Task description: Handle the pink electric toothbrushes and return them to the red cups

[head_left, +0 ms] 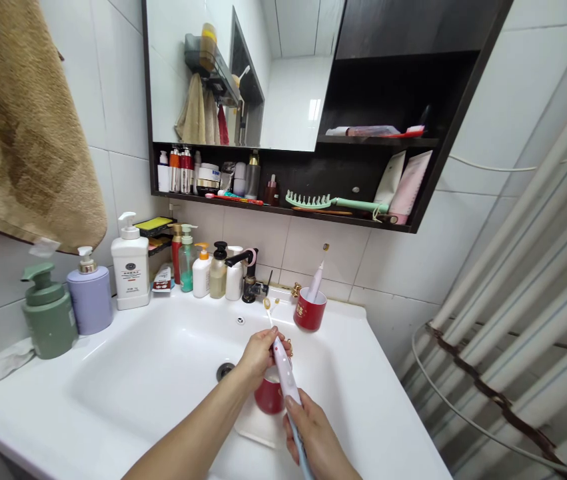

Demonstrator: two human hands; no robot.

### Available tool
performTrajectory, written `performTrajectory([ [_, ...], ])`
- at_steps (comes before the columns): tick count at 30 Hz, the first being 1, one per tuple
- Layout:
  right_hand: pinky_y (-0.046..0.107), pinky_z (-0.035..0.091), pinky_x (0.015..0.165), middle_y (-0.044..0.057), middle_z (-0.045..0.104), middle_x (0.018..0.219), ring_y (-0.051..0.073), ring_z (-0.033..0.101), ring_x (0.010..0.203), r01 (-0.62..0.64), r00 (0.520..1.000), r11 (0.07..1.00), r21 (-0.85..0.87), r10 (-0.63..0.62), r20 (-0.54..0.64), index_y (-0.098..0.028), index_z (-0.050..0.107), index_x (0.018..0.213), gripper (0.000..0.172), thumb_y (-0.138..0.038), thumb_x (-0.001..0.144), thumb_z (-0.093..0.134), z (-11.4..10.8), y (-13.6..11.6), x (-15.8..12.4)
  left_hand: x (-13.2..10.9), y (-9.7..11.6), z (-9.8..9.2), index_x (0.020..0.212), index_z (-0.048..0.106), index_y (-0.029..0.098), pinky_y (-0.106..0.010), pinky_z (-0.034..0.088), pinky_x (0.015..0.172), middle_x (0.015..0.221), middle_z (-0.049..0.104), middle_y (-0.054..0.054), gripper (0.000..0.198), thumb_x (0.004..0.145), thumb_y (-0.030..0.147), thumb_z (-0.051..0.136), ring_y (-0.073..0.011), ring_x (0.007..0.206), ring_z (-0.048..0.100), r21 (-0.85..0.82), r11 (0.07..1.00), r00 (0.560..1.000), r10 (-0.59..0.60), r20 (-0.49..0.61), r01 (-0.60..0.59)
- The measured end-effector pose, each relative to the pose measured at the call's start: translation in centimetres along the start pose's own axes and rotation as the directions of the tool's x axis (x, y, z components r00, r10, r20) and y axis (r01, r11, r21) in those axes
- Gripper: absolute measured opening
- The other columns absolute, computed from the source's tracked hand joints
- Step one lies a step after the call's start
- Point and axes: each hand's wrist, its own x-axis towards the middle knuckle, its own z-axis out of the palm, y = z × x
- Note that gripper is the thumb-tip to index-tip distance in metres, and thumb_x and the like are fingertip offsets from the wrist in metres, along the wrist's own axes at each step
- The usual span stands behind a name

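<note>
White sink [128,393], two red cups [310,311], two hands [262,353] on one toothbrush [286,380]

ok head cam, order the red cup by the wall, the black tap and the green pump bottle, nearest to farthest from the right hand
Right hand:
1. Red cup, right rear of basin
2. Black tap, rear centre
3. Green pump bottle, far left

No legible text; label on the white pump bottle [130,268] too small
</note>
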Motion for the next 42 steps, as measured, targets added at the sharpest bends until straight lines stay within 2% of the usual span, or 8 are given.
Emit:
performTrajectory([
  [3, 0.015, 0.019, 0.028, -0.01, 0.034, 0.041, 0.001, 0.025, 0.027, 0.029, 0.998, 1.0, 0.004, -0.029, -0.047, -0.017, 0.035, 0.073, 0.037, -0.052, 0.062, 0.041, 0.0, -0.1, -0.1, 0.0, 0.0, 0.0, 0.06, 0.046, 0.012, -0.023, 0.042, 0.056, 0.05, 0.055, -0.001, 0.018, 0.07, 0.026, 0.042, -0.009, 0.047, 0.052, 0.0, 1.0, 1.0, 0.009, 0.012, -0.009],
  [10, 0.016, 0.019, 0.03, -0.008, 0.04, 0.044, 0.001, 0.029, 0.025, -0.073, 0.993, 0.965, 0.252, 0.047, 0.11, -0.018, 0.034, 0.069, 0.031, -0.049, 0.068, 0.036, 0.1, 0.1, -0.5, -0.2, 0.3, -0.2, 0.06, 0.046, 0.012, -0.024, 0.042, 0.059, 0.054, 0.055, -0.003, 0.017, 0.07, 0.025, 0.042, -0.0099, 0.051, 0.053, -0.019, 1.0, 0.995, -0.005, 0.103, 0.007],
  [17, 0.017, 0.031, 0.041, -0.004, 0.046, 0.052, 0.005, 0.038, 0.04, 0.167, 0.978, 0.984, -0.057, -0.173, -0.119, -0.017, 0.037, 0.067, 0.025, -0.042, 0.071, 0.035, 0.2, -3.2, 0.6, -0.6, 0.8, -0.7, 0.075, 0.048, 0.012, -0.023, 0.04, 0.056, 0.067, 0.055, -0.004, 0.023, 0.069, 0.033, 0.04, -0.0095, 0.056, 0.052, 0.131, 0.977, 0.985, 0.169, 0.017, -0.17],
  [20, 0.019, 0.036, 0.046, -0.002, 0.048, 0.058, 0.007, 0.043, 0.047, 0.248, 0.92, 0.944, -0.216, -0.299, -0.254, -0.019, 0.038, 0.073, 0.023, -0.041, 0.071, 0.032, 0.2, -5.3, 3.1, -1.2, 0.0, -2.2, 0.078, 0.049, 0.013, -0.023, 0.038, 0.059, 0.072, 0.055, -0.005, 0.019, 0.066, 0.026, 0.042, -0.0114, 0.065, 0.051, 0.489, 0.828, 0.948, 0.319, -0.008, -0.275],
  [23, 0.021, 0.037, 0.047, 0.0, 0.05, 0.062, 0.009, 0.045, 0.049, 0.229, 0.894, 0.931, -0.286, -0.317, -0.315, -0.018, 0.038, 0.072, 0.022, -0.039, 0.07, 0.033, 0.3, -5.4, 5.9, -2.0, -1.5, -3.6, 0.073, 0.052, 0.016, -0.024, 0.035, 0.067, 0.076, 0.055, -0.003, 0.014, 0.063, 0.019, 0.042, -0.0129, 0.072, 0.049, 0.797, 0.503, 0.907, 0.402, 0.127, -0.334],
  [28, 0.025, 0.036, 0.049, 0.003, 0.049, 0.056, 0.014, 0.046, 0.052, 0.12, 0.859, 0.881, -0.458, -0.323, -0.397, -0.017, 0.043, 0.059, 0.023, -0.039, 0.065, 0.036, 0.4, -2.6, 7.9, -2.7, -2.9, -4.3, 0.073, 0.052, 0.017, -0.024, 0.033, 0.07, 0.084, 0.052, -0.002, 0.022, 0.056, 0.008, 0.041, -0.0153, 0.083, 0.043, 0.93, 0.089, 0.893, 0.323, 0.313, -0.358],
  [34, 0.026, 0.036, 0.059, 0.008, 0.054, 0.071, 0.018, 0.05, 0.066, 0.057, 0.842, 0.794, -0.605, -0.364, -0.398, -0.016, 0.05, 0.059, 0.024, -0.036, 0.063, 0.039, 0.1, -1.2, 7.5, -2.4, -3.0, -4.1, 0.068, 0.052, 0.016, -0.025, 0.034, 0.068, 0.081, 0.052, -0.004, 0.02, 0.057, 0.007, 0.038, -0.0161, 0.081, 0.042, 0.938, -0.024, 0.911, 0.232, 0.341, -0.345],
  [42, 0.021, 0.037, 0.05, 0.005, 0.059, 0.059, 0.015, 0.053, 0.054, 0.04, 0.828, 0.731, -0.681, -0.406, -0.387, -0.016, 0.052, 0.061, 0.029, -0.036, 0.068, 0.033, -2.2, -2.4, 5.1, -3.4, -2.6, -1.6, 0.074, 0.051, 0.017, -0.023, 0.034, 0.069, 0.085, 0.051, -0.003, 0.018, 0.06, 0.011, 0.04, -0.0145, 0.082, 0.042, 0.885, -0.058, 0.859, 0.22, 0.462, -0.462],
])
